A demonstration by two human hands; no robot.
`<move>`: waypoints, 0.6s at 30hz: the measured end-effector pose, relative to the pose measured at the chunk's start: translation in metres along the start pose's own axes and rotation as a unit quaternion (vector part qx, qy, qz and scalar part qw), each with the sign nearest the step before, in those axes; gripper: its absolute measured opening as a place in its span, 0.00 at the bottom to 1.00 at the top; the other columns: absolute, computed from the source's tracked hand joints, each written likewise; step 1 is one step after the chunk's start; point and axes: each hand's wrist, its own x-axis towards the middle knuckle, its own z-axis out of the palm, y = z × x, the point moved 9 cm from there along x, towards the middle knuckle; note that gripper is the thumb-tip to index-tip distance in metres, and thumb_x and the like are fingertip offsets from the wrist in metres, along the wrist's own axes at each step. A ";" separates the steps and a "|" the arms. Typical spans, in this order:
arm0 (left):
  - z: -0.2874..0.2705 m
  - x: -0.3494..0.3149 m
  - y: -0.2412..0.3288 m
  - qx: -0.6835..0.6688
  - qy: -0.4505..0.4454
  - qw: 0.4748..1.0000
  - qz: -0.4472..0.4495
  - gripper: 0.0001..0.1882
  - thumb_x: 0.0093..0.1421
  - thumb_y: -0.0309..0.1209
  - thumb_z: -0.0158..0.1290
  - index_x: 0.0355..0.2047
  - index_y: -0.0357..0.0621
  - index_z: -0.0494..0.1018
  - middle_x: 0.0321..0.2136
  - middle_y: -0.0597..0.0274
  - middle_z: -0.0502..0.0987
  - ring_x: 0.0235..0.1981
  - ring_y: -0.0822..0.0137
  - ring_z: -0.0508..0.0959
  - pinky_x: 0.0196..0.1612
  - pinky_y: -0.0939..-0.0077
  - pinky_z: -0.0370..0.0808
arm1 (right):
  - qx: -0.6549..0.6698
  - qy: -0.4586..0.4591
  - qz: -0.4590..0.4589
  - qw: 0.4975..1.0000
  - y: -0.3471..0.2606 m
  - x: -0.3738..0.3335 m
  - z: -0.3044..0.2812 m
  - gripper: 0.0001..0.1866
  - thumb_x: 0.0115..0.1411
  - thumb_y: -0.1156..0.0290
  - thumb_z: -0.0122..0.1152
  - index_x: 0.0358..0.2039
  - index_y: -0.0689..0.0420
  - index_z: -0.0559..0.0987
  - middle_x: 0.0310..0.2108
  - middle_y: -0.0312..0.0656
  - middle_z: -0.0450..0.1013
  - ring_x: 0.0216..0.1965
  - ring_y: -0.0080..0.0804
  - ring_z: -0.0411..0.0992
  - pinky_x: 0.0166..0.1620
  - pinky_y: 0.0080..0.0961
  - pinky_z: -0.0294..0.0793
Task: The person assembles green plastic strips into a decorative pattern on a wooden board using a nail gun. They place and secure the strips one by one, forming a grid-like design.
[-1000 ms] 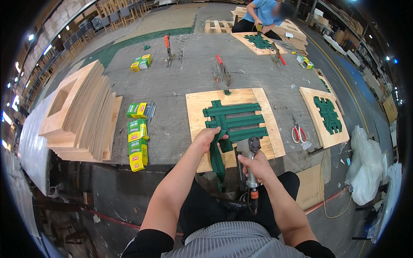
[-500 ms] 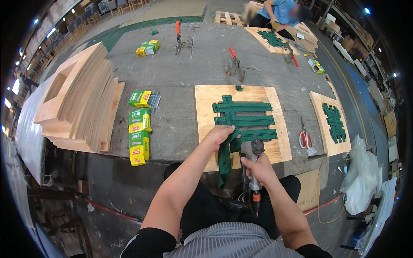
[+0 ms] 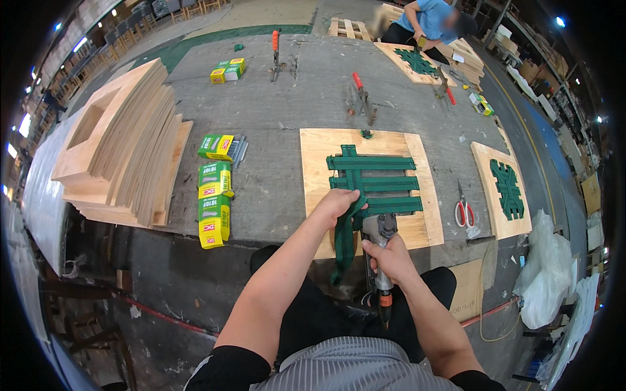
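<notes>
A square plywood panel [image 3: 420, 163] lies on the grey workbench in front of me, with green webbing straps [image 3: 375, 182] woven across it. My left hand [image 3: 336, 203] pinches a loose green strap [image 3: 343, 244] at the panel's near edge; the strap hangs down toward my lap. My right hand [image 3: 390, 259] grips a pneumatic staple gun [image 3: 379, 234], its nose against the panel's near edge beside the strap.
Yellow and green staple boxes [image 3: 214, 195] lie left of the panel, a stack of plywood frames [image 3: 117, 150] further left. Red-handled scissors [image 3: 463, 211] and a second webbed panel [image 3: 502, 189] sit right. Clamps [image 3: 362, 98] stand behind. Another person [image 3: 427, 23] works at the far end.
My left hand slid slightly toward me along the strap, and the stapler shifted little. My head moved, so the bench sits lower and nearer in view.
</notes>
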 end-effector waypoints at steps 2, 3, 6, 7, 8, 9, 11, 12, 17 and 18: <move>0.000 0.001 0.000 -0.003 0.000 1.000 0.001 0.20 0.76 0.41 0.46 0.55 0.39 0.76 0.45 0.62 0.85 0.35 0.69 0.80 0.34 0.67 0.73 | 0.000 -0.005 -0.002 1.000 0.002 0.002 0.001 0.07 0.65 0.72 0.66 0.38 0.60 0.76 0.22 0.31 0.71 0.16 0.18 0.67 0.19 0.22 0.66; 0.000 0.001 -0.001 -0.004 0.001 1.000 -0.001 0.20 0.76 0.41 0.46 0.55 0.39 0.76 0.45 0.62 0.86 0.35 0.69 0.80 0.34 0.67 0.73 | 0.000 -0.005 0.000 1.000 0.004 0.002 0.000 0.08 0.65 0.72 0.67 0.38 0.60 0.76 0.22 0.31 0.71 0.16 0.18 0.67 0.18 0.21 0.66; 0.000 0.003 -0.001 -0.006 0.000 1.000 0.010 0.19 0.76 0.41 0.46 0.54 0.40 0.76 0.45 0.63 0.86 0.35 0.69 0.81 0.32 0.67 0.72 | -0.001 -0.006 -0.004 1.000 0.000 -0.003 0.003 0.08 0.65 0.72 0.67 0.38 0.60 0.76 0.22 0.31 0.71 0.16 0.18 0.67 0.18 0.21 0.66; -0.002 0.003 -0.002 -0.009 -0.002 1.000 0.020 0.19 0.76 0.41 0.46 0.54 0.40 0.77 0.45 0.63 0.86 0.35 0.69 0.81 0.32 0.67 0.72 | 0.001 -0.004 -0.005 1.000 -0.001 -0.005 0.006 0.08 0.65 0.71 0.67 0.38 0.60 0.76 0.22 0.31 0.71 0.15 0.18 0.67 0.18 0.21 0.66; -0.001 0.003 0.000 -0.008 -0.008 1.000 0.028 0.19 0.76 0.41 0.46 0.54 0.41 0.77 0.45 0.63 0.86 0.35 0.69 0.81 0.32 0.67 0.72 | -0.023 -0.007 0.011 1.000 -0.002 -0.006 0.010 0.10 0.64 0.71 0.68 0.39 0.61 0.76 0.24 0.32 0.73 0.16 0.18 0.68 0.19 0.21 0.66; -0.004 0.002 -0.002 -0.029 -0.001 0.999 0.026 0.19 0.76 0.41 0.47 0.54 0.41 0.77 0.44 0.64 0.86 0.35 0.69 0.81 0.32 0.67 0.73 | -0.015 -0.024 0.003 1.000 -0.008 -0.008 0.015 0.11 0.64 0.69 0.69 0.39 0.62 0.76 0.23 0.33 0.73 0.17 0.19 0.69 0.19 0.22 0.67; -0.001 -0.001 -0.002 0.010 0.013 1.000 0.011 0.19 0.76 0.42 0.47 0.54 0.41 0.77 0.44 0.63 0.86 0.35 0.69 0.81 0.33 0.68 0.73 | -0.030 -0.015 -0.006 0.999 0.002 -0.001 0.010 0.22 0.63 0.68 0.69 0.53 0.62 0.72 0.26 0.36 0.75 0.17 0.22 0.70 0.19 0.24 0.69; 0.006 -0.002 -0.002 0.011 0.006 1.000 0.012 0.19 0.76 0.42 0.47 0.54 0.41 0.77 0.44 0.62 0.86 0.35 0.68 0.81 0.33 0.67 0.73 | -0.011 -0.016 -0.001 1.000 0.010 0.000 0.004 0.20 0.64 0.68 0.69 0.52 0.61 0.73 0.26 0.36 0.75 0.17 0.23 0.71 0.20 0.24 0.70; -0.017 -0.012 0.009 0.048 0.060 0.988 0.135 0.21 0.76 0.41 0.47 0.48 0.34 0.79 0.37 0.56 0.86 0.38 0.63 0.84 0.40 0.62 0.80 | 0.057 -0.032 -0.014 0.998 0.002 0.005 -0.017 0.16 0.64 0.66 0.70 0.44 0.60 0.76 0.24 0.37 0.75 0.18 0.25 0.72 0.21 0.27 0.71; -0.002 -0.020 0.012 0.151 0.091 0.967 0.183 0.20 0.75 0.41 0.47 0.45 0.35 0.79 0.35 0.54 0.86 0.36 0.60 0.85 0.40 0.60 0.79 | 0.102 -0.007 -0.014 0.995 0.014 0.006 -0.038 0.15 0.64 0.64 0.71 0.42 0.60 0.78 0.23 0.38 0.75 0.19 0.27 0.74 0.21 0.29 0.72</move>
